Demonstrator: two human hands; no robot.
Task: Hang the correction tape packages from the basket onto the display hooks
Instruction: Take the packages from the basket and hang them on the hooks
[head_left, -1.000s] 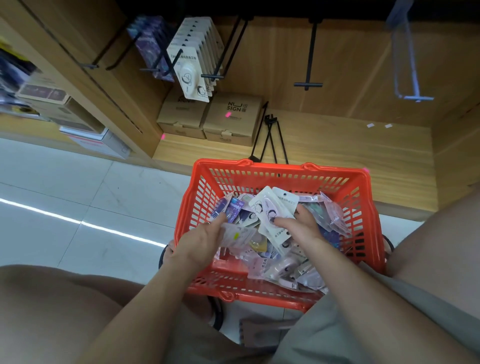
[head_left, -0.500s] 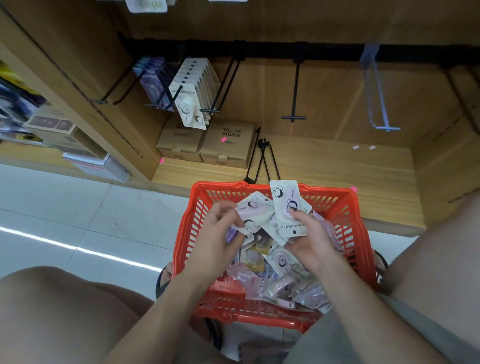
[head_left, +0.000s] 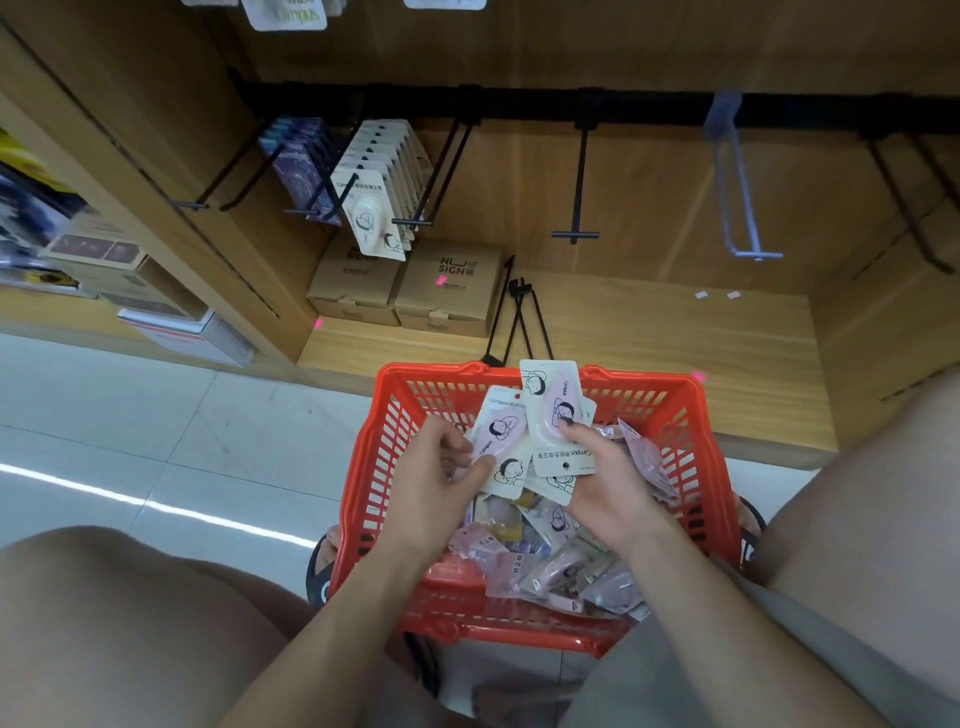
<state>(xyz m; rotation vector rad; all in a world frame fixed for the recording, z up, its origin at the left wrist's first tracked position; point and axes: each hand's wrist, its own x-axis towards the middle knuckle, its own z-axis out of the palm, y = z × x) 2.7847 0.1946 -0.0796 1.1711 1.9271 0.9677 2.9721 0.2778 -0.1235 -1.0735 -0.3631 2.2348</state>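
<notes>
We see the wooden display bay (head_left: 649, 218) mostly unfilled: several black display hooks (head_left: 575, 197) hang bare, and only one row of white correction tape packages (head_left: 375, 192) is hung, beside some purple ones. The red basket (head_left: 395, 467) on the floor holds a large heap of packets, so we judge most of the work remains. Above it, our left hand (head_left: 431, 483) pinches one Campus package (head_left: 497, 441), and our right hand (head_left: 605, 480) grips another (head_left: 555, 415), not yet lifted to a hook.
</notes>
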